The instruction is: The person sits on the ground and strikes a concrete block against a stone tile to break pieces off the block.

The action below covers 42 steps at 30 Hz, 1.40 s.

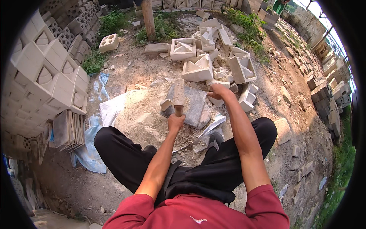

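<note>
My left hand (176, 123) is closed round the narrow handle of a dusty wooden paddle-like beater (178, 92), its broad end pointing away from me. Under it lies a flat grey slab (194, 100) with a small pale chunk (166, 104) on it, beside the beater. A mound of crushed, sandy powder (135, 110) spreads to the left of the slab. At the slab's right edge, my right hand (219, 92) is closed on a pale broken block piece (220, 83); its fingertips are partly hidden.
Broken ventilation blocks (197, 68) are heaped just beyond the slab. Stacked pale blocks (49, 72) form a wall at the left, near leaning thin boards (70, 129) and blue plastic sheeting (91, 147). A wooden post (148, 21) stands at the back. Rubble lies at the right.
</note>
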Motion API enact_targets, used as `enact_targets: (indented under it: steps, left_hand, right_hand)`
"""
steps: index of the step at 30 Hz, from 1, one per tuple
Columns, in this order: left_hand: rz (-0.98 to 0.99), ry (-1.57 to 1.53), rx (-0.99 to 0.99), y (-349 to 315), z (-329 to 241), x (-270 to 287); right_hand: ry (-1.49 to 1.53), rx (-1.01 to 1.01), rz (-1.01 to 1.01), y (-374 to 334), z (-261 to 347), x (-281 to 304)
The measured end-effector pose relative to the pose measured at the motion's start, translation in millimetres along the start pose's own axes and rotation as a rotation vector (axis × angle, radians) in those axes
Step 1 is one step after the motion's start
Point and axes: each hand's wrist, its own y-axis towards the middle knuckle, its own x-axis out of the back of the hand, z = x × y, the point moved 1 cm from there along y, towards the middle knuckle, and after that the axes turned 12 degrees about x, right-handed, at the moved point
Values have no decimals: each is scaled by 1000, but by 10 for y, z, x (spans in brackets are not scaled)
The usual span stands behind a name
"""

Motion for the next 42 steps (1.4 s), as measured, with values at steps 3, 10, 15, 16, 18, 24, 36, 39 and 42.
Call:
enact_targets:
  steps: [3, 10, 15, 16, 18, 24, 36, 39, 42]
  left_hand:
    - [58, 22, 57, 4, 42, 103]
    - [-2, -71, 35, 220, 248, -108]
    - [176, -6, 179, 243, 408, -36]
    - [184, 42, 187, 229, 401, -51]
    - [176, 99, 154, 234, 384, -73]
    - [181, 196, -3, 83, 233, -77]
    - [159, 103, 191, 466, 467, -17]
    - [148, 83, 186, 621, 512, -32]
    - [107, -23, 129, 474, 362, -44]
  right_hand:
    - [12, -13, -8, -82, 121, 4]
    - [23, 2, -56, -38, -27, -57]
    - [17, 19, -65, -65, -3, -61]
    - [-6, 26, -73, -75, 3, -59]
    - [6, 8, -71, -39, 22, -9]
    - [6, 5, -97, -78, 6, -63]
    - [4, 83, -135, 18, -6, -62]
    - [-14, 63, -91, -11, 56, -1]
    - [-15, 4, -17, -53, 120, 18]
